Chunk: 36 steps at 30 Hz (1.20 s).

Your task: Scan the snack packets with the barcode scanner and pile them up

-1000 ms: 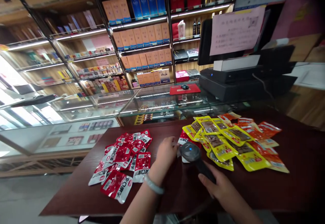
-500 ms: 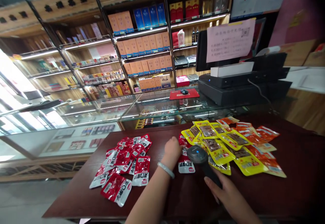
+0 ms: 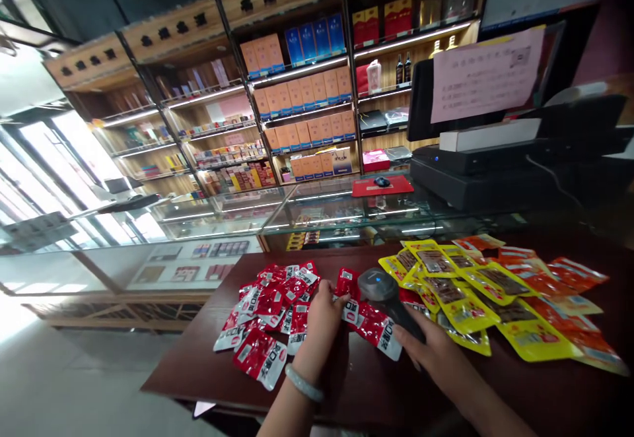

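Note:
My left hand (image 3: 323, 311), with a pale bangle on the wrist, is closed on the edge of a red-and-white snack packet (image 3: 351, 310). Its thumb and fingers pinch the near side of it. My right hand (image 3: 430, 344) grips the handle of a black barcode scanner (image 3: 379, 286), whose head shows a small blue light. The scanner head hangs over the packets between my hands. Another red-and-white packet (image 3: 379, 331) lies slanted below the scanner. To the left of my left hand spreads a pile of red-and-white packets (image 3: 270, 305).
Yellow packets (image 3: 458, 305) and orange packets (image 3: 577, 275) are heaped on the right of the dark wooden table (image 3: 198, 364). Behind stand a glass display counter (image 3: 307, 209), a red mouse pad (image 3: 364, 187), a black cash register machine (image 3: 456, 176) and stocked shelves.
The view has swung left. My left hand has moved toward the left pile with a packet in its fingers. The scanner has shifted left, and a packet now lies slanted beneath it.

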Each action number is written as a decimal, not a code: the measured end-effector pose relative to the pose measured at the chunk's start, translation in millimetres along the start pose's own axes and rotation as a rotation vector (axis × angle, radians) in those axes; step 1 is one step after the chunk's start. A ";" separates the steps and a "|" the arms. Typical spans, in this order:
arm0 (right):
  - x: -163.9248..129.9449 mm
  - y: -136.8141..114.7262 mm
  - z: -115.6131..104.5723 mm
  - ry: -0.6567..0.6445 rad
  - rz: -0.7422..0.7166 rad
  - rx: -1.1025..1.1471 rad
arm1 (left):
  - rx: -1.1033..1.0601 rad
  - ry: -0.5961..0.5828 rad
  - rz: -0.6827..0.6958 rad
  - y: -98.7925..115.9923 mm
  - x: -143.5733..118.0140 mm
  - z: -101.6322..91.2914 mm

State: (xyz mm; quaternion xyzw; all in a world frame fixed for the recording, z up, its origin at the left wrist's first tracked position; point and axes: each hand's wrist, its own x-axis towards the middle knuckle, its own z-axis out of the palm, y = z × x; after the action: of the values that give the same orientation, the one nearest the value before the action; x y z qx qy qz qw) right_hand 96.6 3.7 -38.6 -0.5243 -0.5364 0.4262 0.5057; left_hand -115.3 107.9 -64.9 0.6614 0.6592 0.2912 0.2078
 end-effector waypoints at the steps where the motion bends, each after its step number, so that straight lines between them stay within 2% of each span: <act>1: 3.5 -5.0 5.0 -0.015 -0.003 0.017 | -0.007 0.009 -0.001 -3.0 -1.0 -1.6; 7: 25.7 -24.3 34.5 -0.143 -0.054 -0.015 | 0.008 0.068 -0.057 -19.7 -6.5 -20.9; 12: 42.4 -16.6 71.3 -0.171 -0.010 -0.043 | 0.095 0.186 -0.216 -42.3 -3.4 -67.7; 15: 48.2 -13.0 92.9 -0.235 -0.004 -0.036 | 0.140 0.269 -0.255 -61.1 2.6 -96.0; 17: 50.0 -13.2 102.3 -0.284 -0.005 -0.033 | 0.136 0.271 -0.269 -73.1 6.9 -107.6; 20: 50.1 -15.4 108.2 -0.329 0.023 -0.031 | 0.120 0.248 -0.285 -86.2 11.1 -113.5; 23: 47.0 -18.0 106.7 -0.344 0.020 -0.049 | 0.195 0.259 -0.271 -90.1 9.5 -113.4; 26: 40.8 -20.4 99.0 -0.329 -0.010 -0.078 | 0.330 0.314 -0.262 -82.3 2.0 -111.9; 29: 31.9 -20.4 84.7 -0.285 0.005 -0.095 | 0.370 0.344 -0.124 -63.4 -7.4 -102.0; 32: 20.2 -16.1 62.6 -0.258 0.059 -0.076 | 0.331 0.192 0.057 -36.5 -19.2 -75.4; 34: 11.1 -10.9 43.5 -0.217 0.098 -0.057 | 0.324 0.064 0.129 -16.5 -29.4 -50.7; 36: 2.0 -4.7 22.2 -0.141 0.139 -0.048 | 0.355 -0.014 0.173 2.8 -40.5 -25.6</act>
State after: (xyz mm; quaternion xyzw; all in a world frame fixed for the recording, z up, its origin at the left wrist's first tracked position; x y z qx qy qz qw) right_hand 74.1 6.9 -36.6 -0.5410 -0.5430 0.4831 0.4231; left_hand -128.5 64.8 -48.5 0.7438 0.6395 0.1827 0.0666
